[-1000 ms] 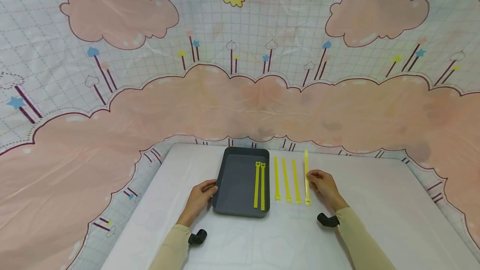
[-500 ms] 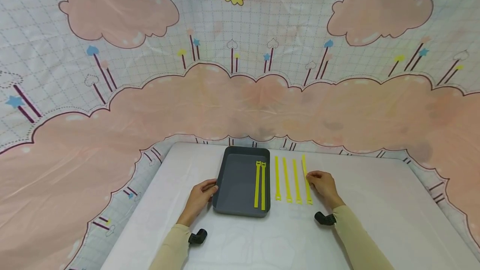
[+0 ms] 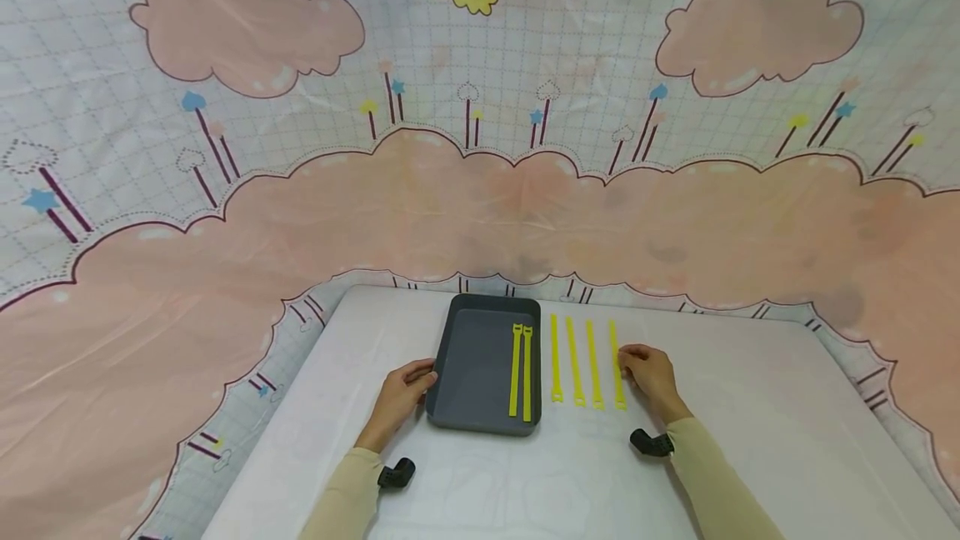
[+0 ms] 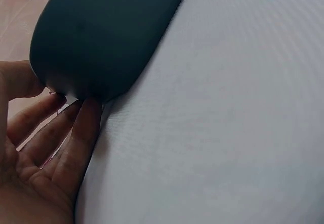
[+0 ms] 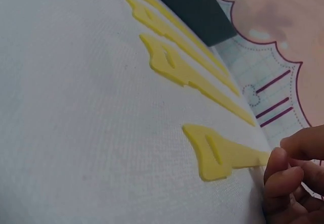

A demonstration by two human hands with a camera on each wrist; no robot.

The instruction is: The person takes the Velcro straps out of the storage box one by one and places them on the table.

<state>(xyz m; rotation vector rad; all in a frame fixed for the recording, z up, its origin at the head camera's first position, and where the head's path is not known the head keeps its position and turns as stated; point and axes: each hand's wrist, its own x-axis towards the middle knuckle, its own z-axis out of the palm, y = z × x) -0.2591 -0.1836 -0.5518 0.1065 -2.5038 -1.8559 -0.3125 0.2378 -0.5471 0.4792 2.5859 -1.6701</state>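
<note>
My left hand (image 3: 401, 398) grips the left side of a dark grey tray (image 3: 472, 357); in the left wrist view its fingertips meet the tray's wall (image 4: 101, 37). Two yellow cable straps (image 3: 521, 373) lie side by side at the tray's right, slotted heads toward the back. To the right of the tray, several more yellow straps (image 3: 573, 361) form a row on the table, slotted heads toward the front. My right hand (image 3: 648, 369) pinches the rightmost strap (image 3: 617, 365) by its right edge, partway along; its slotted head (image 5: 210, 153) shows in the right wrist view.
The table (image 3: 585, 482) has a white cover. A patterned curtain (image 3: 555, 215) with pink clouds hangs behind it and down its sides. Black wrist cameras (image 3: 396, 473) sit at both wrists, over beige sleeves (image 3: 341, 494).
The rightmost strap has swung slightly askew and then straightened, now lying in line with the others. My right hand has shifted only a little; the left hand and tray have stayed in place.
</note>
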